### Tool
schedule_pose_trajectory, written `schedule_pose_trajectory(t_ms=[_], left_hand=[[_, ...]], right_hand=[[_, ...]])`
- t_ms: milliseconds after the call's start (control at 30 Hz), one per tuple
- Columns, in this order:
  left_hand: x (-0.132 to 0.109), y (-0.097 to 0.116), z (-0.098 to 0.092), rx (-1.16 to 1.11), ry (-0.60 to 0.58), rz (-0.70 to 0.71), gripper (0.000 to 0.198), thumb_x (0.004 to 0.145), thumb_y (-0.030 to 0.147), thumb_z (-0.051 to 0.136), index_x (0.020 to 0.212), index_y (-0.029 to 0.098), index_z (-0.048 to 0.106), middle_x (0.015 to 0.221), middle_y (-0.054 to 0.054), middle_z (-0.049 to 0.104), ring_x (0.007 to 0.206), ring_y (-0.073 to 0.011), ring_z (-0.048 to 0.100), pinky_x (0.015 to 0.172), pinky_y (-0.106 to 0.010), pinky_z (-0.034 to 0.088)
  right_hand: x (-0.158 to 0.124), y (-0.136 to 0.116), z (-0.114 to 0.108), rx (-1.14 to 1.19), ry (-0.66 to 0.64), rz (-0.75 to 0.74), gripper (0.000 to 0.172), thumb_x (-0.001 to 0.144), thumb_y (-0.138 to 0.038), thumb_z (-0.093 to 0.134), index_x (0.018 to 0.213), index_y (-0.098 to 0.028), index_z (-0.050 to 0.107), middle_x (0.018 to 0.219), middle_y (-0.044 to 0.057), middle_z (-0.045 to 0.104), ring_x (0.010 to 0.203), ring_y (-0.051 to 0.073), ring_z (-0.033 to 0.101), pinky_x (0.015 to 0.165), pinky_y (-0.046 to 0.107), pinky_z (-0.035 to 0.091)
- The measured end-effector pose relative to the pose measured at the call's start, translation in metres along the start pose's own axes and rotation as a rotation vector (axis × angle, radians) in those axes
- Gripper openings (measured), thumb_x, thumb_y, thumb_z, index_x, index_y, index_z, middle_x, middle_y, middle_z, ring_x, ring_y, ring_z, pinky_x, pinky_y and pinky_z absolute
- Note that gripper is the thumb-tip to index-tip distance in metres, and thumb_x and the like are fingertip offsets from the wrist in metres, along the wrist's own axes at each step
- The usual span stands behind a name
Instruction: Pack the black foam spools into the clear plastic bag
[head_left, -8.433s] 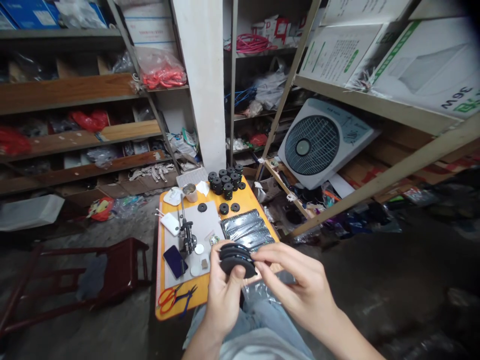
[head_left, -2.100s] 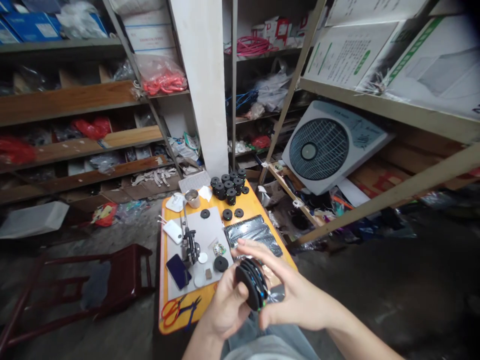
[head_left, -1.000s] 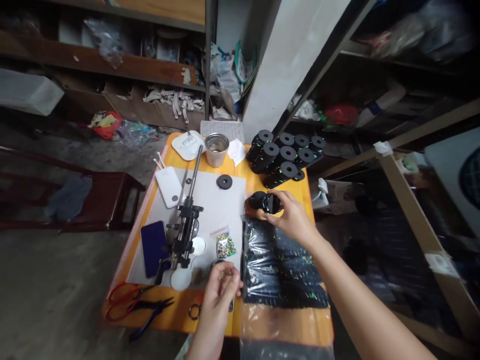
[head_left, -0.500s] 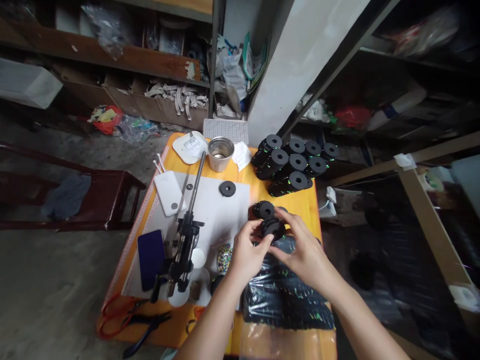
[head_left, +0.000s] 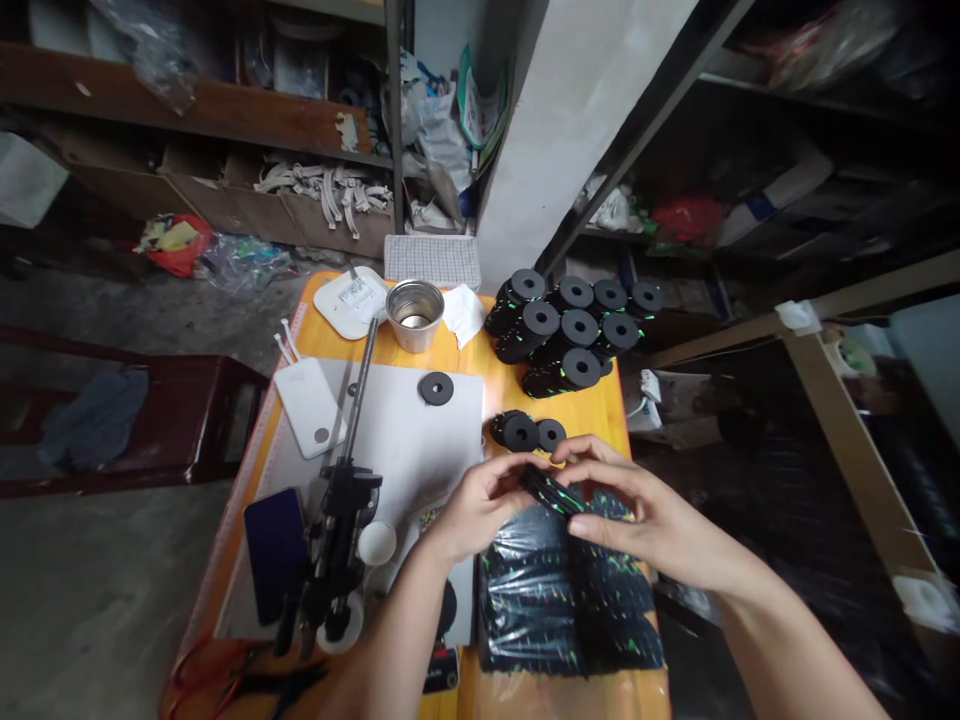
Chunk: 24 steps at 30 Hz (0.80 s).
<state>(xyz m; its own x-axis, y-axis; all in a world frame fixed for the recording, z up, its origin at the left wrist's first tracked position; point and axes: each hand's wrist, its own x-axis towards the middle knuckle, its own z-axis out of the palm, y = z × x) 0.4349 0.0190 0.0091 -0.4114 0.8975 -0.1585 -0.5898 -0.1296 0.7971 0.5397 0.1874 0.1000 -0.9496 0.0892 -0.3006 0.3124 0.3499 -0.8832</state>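
A short stack of black discs [head_left: 553, 492] with green flecks on its edges is held between my two hands, tilted sideways. My left hand [head_left: 476, 508] grips its left end, fingers bent over the top. On the right side, my right hand [head_left: 645, 508] has its thumb and fingers around the stack. Below them lies a plastic-wrapped bundle [head_left: 529, 600] of similar black discs. Just beyond my fingers are a low pile of black ring discs [head_left: 517, 432] and another ring disc [head_left: 552, 434].
Several tall stacks of ring discs [head_left: 580, 368] stand at the back right. One loose disc [head_left: 436, 388] lies on the grey mat [head_left: 405, 440]. To the left are a metal cup [head_left: 415, 318], a rod-shaped black device [head_left: 345, 510], a white power bank [head_left: 309, 400] and a phone [head_left: 275, 555].
The held stack has come nearer to me and turned from face-up to edge-on. My right hand has shifted right, with its fingers more spread. The whole view has shifted slightly.
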Motion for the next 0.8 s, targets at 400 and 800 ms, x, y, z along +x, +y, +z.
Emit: schedule_pose_trajectory(t_ms=[400,800], left_hand=[[-0.001,-0.031,-0.002,0.005,0.393,0.034,0.04,0.082,0.016,0.063,0.12,0.024,0.057,0.123,-0.007,0.062,0.116,-0.0196,0.059,0.104,-0.037,0.045],[0.015,-0.045,-0.022,0.121,0.6,-0.007,0.029,0.079,0.023,0.068,0.106,0.018,0.057,0.107,-0.008,0.059,0.089,-0.0148,0.063,0.082,-0.034,0.056]], right_hand=[[0.021,0.032,0.042,-0.425,0.222,-0.064,0.017,0.081,-0.033,0.069,0.095,-0.023,0.067,0.123,0.01,0.061,0.116,0.027,0.059,0.098,0.047,0.051],[0.052,0.067,0.054,-0.982,0.416,-0.02,0.019,0.089,-0.032,0.06,0.102,-0.019,0.065,0.126,0.012,0.058,0.11,0.033,0.054,0.084,0.049,0.057]])
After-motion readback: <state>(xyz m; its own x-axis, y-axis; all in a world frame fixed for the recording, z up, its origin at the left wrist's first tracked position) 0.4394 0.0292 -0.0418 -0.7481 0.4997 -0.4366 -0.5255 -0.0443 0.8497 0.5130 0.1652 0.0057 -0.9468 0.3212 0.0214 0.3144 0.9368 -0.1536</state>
